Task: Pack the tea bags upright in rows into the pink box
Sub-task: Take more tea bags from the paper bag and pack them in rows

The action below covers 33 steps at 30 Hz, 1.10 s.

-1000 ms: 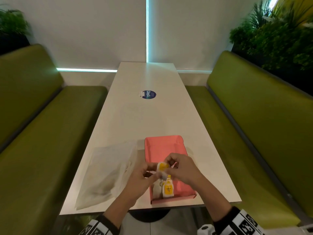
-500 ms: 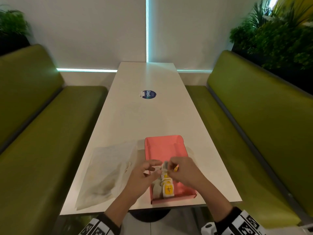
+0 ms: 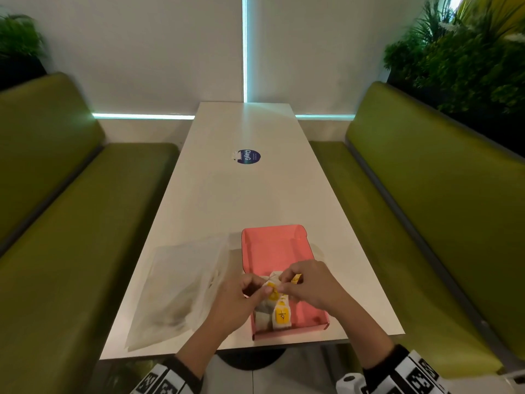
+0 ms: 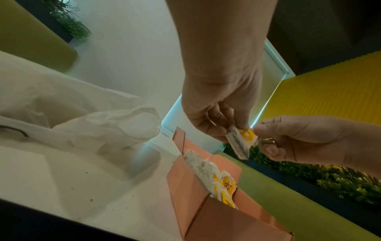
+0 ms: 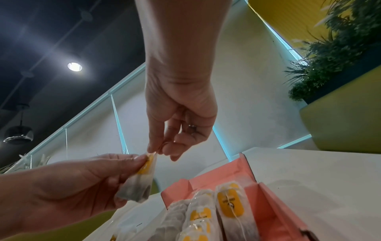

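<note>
We pinch one tea bag [image 4: 242, 141] between left hand [image 3: 235, 305] and right hand [image 3: 308, 282], fingers closed on its top edge. It hangs long-axis down, seemingly just above the packed row at the pink box [image 3: 277, 245]'s near end.

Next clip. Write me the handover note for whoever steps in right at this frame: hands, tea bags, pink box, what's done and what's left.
Left hand: pinches a white paper tea bag with a yellow tag above the box.
Right hand: pinches the same bag's top edge.
Open pink cardboard box: on the white table; several packed tea bags sit at its near end, far part bare.
Translucent white plastic bag: left of the box, contents unclear.
Left: seat the held bag upright beside the row, then continue the rows.
</note>
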Tool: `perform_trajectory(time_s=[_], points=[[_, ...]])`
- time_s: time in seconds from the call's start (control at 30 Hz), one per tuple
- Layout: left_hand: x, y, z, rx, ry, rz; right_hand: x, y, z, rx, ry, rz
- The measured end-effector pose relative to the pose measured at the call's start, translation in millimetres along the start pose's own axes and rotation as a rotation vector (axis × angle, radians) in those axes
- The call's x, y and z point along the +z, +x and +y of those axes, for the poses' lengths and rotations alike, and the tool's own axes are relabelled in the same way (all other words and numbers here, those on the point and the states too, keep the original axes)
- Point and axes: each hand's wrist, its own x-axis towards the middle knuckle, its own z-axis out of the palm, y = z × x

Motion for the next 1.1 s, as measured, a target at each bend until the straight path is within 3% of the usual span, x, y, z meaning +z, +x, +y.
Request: perform_trajectory(time_s=[0.17, 0.33, 0.43, 0.57, 0.67, 1.1], points=[[-1, 3, -5, -0.004, 0.062, 0.006, -7, -4, -2, -0.051, 0.073, -0.014], [-3, 4, -5, 0.014, 0.142, 0.064, -12, -9, -5, -0.042, 0.126, -0.209], [-3, 2, -3, 0.062, 0.178, 0.127, -9, -7, -3, 0.033, 0.109, -0.102], [1, 1, -2, 0.125, 0.128, 0.152, -1, 1, 2, 0.033, -0.272, -0.007], [6, 1, -3, 0.177, 0.090, 0.174, 9, 4, 4, 0.058, -0.389, 0.023], [8, -2, -1, 0.254, 0.033, 0.120, 16, 4, 4, 0.001, -0.349, 0.006]])
